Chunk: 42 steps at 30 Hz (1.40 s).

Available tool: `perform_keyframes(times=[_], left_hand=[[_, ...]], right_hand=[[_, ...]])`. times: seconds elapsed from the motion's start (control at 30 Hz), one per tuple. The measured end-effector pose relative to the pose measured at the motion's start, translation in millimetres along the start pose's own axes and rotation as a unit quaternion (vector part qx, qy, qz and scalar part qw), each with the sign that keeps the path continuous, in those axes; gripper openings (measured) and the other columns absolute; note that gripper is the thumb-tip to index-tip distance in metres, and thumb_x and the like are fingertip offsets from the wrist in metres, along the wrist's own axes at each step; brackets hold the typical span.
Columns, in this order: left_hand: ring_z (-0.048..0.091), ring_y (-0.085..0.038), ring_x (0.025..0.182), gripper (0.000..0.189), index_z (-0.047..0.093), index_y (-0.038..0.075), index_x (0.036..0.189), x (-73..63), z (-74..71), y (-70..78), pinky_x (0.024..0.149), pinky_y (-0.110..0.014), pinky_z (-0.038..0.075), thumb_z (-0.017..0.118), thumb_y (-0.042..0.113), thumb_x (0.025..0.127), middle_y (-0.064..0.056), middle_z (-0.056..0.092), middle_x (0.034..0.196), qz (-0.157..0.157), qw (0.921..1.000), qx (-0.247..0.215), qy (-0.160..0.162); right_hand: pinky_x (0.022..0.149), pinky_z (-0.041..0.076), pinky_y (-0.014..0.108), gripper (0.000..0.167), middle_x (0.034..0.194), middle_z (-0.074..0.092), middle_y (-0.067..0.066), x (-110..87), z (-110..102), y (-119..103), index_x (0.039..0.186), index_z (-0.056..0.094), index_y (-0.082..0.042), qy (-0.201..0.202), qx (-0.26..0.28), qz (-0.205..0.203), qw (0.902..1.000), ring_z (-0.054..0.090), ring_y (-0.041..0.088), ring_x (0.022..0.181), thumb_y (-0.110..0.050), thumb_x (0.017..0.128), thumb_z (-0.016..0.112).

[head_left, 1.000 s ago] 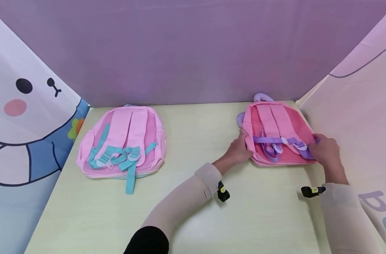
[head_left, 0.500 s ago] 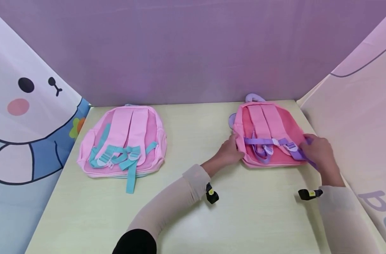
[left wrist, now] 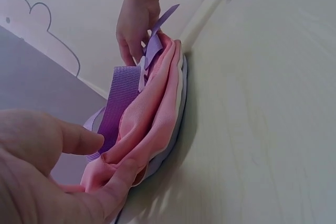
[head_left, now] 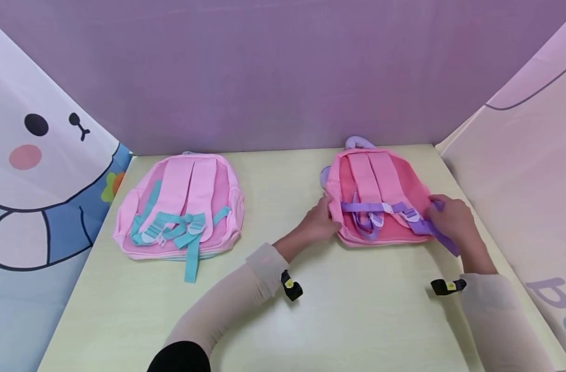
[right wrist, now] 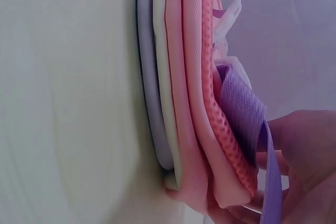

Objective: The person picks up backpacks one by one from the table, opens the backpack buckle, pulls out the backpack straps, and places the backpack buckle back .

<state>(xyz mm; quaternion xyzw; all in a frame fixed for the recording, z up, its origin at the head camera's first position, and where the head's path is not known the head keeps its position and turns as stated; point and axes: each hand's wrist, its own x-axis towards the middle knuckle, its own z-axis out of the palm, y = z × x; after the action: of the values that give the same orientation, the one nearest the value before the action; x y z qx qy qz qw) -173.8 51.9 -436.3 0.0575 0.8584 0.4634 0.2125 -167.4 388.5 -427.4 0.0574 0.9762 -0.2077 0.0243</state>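
A coral-pink backpack [head_left: 415, 181] lies on the right half of the table, its back panel and shoulder straps facing up. Purple webbing [head_left: 364, 207] with white buckles crosses its lower part. My left hand [head_left: 317, 222] grips the bag's lower left side; in the left wrist view, pink fabric bunches between that hand's thumb and fingers. At the opposite side my right hand [head_left: 452, 222] holds the bag's lower right edge, and a purple strap end [right wrist: 272, 182] hangs beside its fingers in the right wrist view. The bag's front is face down and hidden.
A paler pink backpack [head_left: 227, 191] with teal straps [head_left: 192, 263] lies on the table's left part, also back side up. A purple panel [head_left: 283, 77] stands behind the table [head_left: 283, 186], and printed panels [head_left: 529, 170] flank both sides.
Both hands have moved left together, and the coral-pink backpack has shifted left across the table between them. The teal-strapped backpack has stayed in place.
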Motion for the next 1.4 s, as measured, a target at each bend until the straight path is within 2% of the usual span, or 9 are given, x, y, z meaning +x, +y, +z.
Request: perform_keyframes(times=[0.07,0.17,0.3,0.4,0.5,0.63,0.87,1.07,1.4], left_hand=[[0.056,-0.019,0.117,0.079,0.022,0.016,0.162,-2.5,-6.0,-4.7,0.094,-0.033,0.052,0.066,0.015,0.095,-0.008,0.05,0.152,-0.002,1.0,-0.002,-0.001],[0.058,-0.019,0.114,0.08,0.022,0.016,0.162,-7.1,-15.2,-11.6,0.096,-0.034,0.052,0.065,0.015,0.095,-0.009,0.056,0.141,-0.005,0.9999,-0.011,-0.005],[0.06,-0.019,0.102,0.082,0.022,0.017,0.162,-13.5,-27.2,-18.9,0.084,-0.031,0.053,0.066,0.013,0.093,-0.009,0.06,0.123,-0.009,0.9997,-0.024,-0.006],[0.061,-0.019,0.097,0.083,0.023,0.017,0.162,-18.3,-35.5,-22.8,0.078,-0.029,0.053,0.067,0.013,0.092,-0.009,0.06,0.119,-0.015,0.9992,-0.036,-0.009],[0.062,-0.02,0.095,0.082,0.023,0.017,0.162,-23.3,-43.8,-26.6,0.076,-0.029,0.053,0.066,0.013,0.092,-0.01,0.06,0.118,-0.024,0.9985,-0.045,-0.018],[0.062,-0.02,0.095,0.078,0.022,0.017,0.161,-29.0,-55.4,-31.3,0.077,-0.03,0.053,0.064,0.014,0.095,-0.011,0.059,0.117,-0.034,0.9979,-0.047,-0.031],[0.064,-0.021,0.097,0.077,0.022,0.018,0.162,-37.5,-73.0,-39.8,0.083,-0.035,0.055,0.063,0.015,0.097,-0.012,0.06,0.122,-0.051,0.9967,-0.057,-0.03],[0.066,-0.022,0.098,0.077,0.02,0.018,0.162,-47.6,-85.1,-49.6,0.092,-0.041,0.055,0.062,0.016,0.097,-0.014,0.06,0.127,-0.057,0.9956,-0.068,-0.03],[0.063,-0.023,0.104,0.078,0.018,0.016,0.162,-62.5,-106.7,-57.6,0.09,-0.036,0.052,0.061,0.022,0.098,-0.016,0.058,0.132,-0.065,0.9964,-0.046,-0.029]], right_hand=[[0.084,0.045,0.064,0.051,0.12,0.059,0.043,-0.1,2,-4,0.14,0.053,0.006,0.001,0.0,-0.011,0.9999,0.055,0.057,0.108,-0.027,0.1,0.049],[0.075,0.046,0.056,0.049,0.108,0.064,0.038,-0.4,5,-9,0.138,0.055,0.004,0.002,0.003,-0.027,0.9996,0.059,0.052,0.098,-0.027,0.1,0.05],[0.071,0.046,0.049,0.047,0.102,0.067,0.033,-0.2,10,-17,0.136,0.058,0.003,0.002,0.003,-0.042,0.9991,0.061,0.046,0.092,-0.027,0.1,0.051],[0.072,0.047,0.05,0.045,0.103,0.068,0.033,-1.0,14,-25,0.135,0.059,0.003,0.002,0.005,-0.052,0.9986,0.062,0.046,0.093,-0.026,0.1,0.052],[0.072,0.048,0.049,0.045,0.103,0.068,0.032,-3.0,17,-32,0.135,0.059,0.002,-0.002,0.011,-0.059,0.9982,0.062,0.045,0.093,-0.026,0.1,0.053],[0.069,0.047,0.04,0.045,0.103,0.069,0.03,-5.6,21,-42,0.134,0.06,0.002,-0.006,0.021,-0.074,0.997,0.063,0.04,0.09,-0.026,0.1,0.054],[0.064,0.042,0.03,0.044,0.094,0.069,0.024,-9.0,28,-60,0.135,0.06,0.004,-0.021,0.037,-0.09,0.995,0.063,0.032,0.082,-0.023,0.1,0.057],[0.062,0.042,0.031,0.044,0.084,0.065,0.016,-9.6,35,-75,0.136,0.06,0.004,-0.035,0.043,-0.099,0.9935,0.059,0.029,0.078,-0.022,0.1,0.058],[0.073,0.048,0.04,0.043,0.101,0.069,0.022,-13.2,46,-96,0.135,0.062,0.003,-0.027,0.044,-0.131,0.9901,0.061,0.037,0.097,-0.021,0.099,0.059]])
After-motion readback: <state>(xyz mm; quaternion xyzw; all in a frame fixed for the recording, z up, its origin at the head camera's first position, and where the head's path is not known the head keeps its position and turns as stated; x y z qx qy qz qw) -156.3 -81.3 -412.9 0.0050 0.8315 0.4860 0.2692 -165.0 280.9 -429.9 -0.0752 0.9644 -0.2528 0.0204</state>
